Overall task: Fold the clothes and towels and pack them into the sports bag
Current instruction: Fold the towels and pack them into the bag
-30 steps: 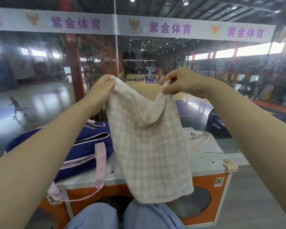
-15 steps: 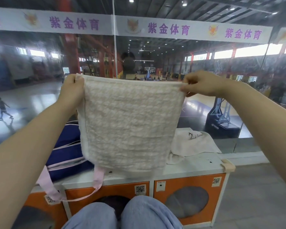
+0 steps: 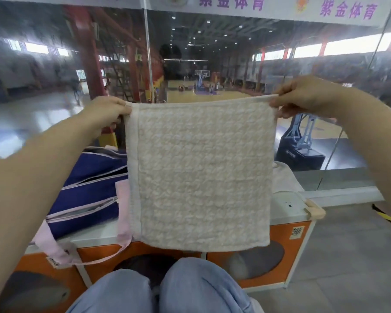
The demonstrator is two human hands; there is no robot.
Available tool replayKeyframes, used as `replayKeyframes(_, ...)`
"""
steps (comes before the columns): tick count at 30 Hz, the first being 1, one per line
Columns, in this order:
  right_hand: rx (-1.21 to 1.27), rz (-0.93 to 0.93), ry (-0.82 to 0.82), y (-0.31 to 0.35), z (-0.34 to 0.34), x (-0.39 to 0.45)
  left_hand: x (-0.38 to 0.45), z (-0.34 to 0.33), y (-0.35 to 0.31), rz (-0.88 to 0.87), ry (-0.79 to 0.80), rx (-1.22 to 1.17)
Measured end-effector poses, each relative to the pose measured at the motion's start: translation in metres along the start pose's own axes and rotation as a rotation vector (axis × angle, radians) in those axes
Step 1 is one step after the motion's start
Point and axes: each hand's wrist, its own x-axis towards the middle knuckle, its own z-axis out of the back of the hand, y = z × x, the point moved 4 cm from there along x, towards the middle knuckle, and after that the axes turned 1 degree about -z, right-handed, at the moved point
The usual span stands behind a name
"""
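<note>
Scene lit evenly by ceiling lamps [image 3: 212, 36] & bright side windows [image 3: 352, 45], blown out white. Glare seen on glass pane [image 3: 43, 114]. Edges bent by wide lens; background slightly soft.

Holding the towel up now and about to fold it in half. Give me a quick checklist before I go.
1. Left hand pinches the top left corner of the towel: ok.
2. Right hand pinches the top right corner: ok.
3. Top edge taut and level: ok.
4. Towel hangs flat, with no twist: ok.
5. Blue sports bag within reach on the left of the counter: ok.
6. Bag's main opening unzipped: cannot tell.
</note>
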Motion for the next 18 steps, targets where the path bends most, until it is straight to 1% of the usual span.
replayKeyframes(2,0.093,-0.083,-0.001,-0.029,-0.015,0.027,0.013,-0.025,0.015,0.047,0.022,0.001)
replayKeyframes(5,0.137,-0.087,-0.08,-0.059,-0.035,0.059,0.028,-0.061,0.025,0.103,0.018,-0.125)
replayKeyframes(7,0.125,-0.081,-0.13,-0.071,-0.044,0.075,0.042,-0.077,0.034,0.091,-0.024,-0.16)
replayKeyframes(10,0.135,-0.075,-0.175,-0.088,-0.054,0.089,0.053,-0.093,0.051,0.048,-0.067,-0.139)
replayKeyframes(11,0.14,-0.075,-0.183,-0.094,-0.057,0.088,0.051,-0.097,0.057,0.045,-0.058,-0.141)
replayKeyframes(14,0.037,-0.076,-0.181,-0.119,-0.073,0.072,0.035,-0.106,0.087,0.01,-0.033,-0.153)
replayKeyframes(15,0.015,-0.086,-0.162,-0.13,-0.081,0.061,0.024,-0.106,0.095,-0.026,-0.038,-0.111)
replayKeyframes(18,-0.037,-0.081,-0.152,-0.162,-0.113,0.026,-0.013,-0.11,0.119,-0.193,-0.006,0.159)
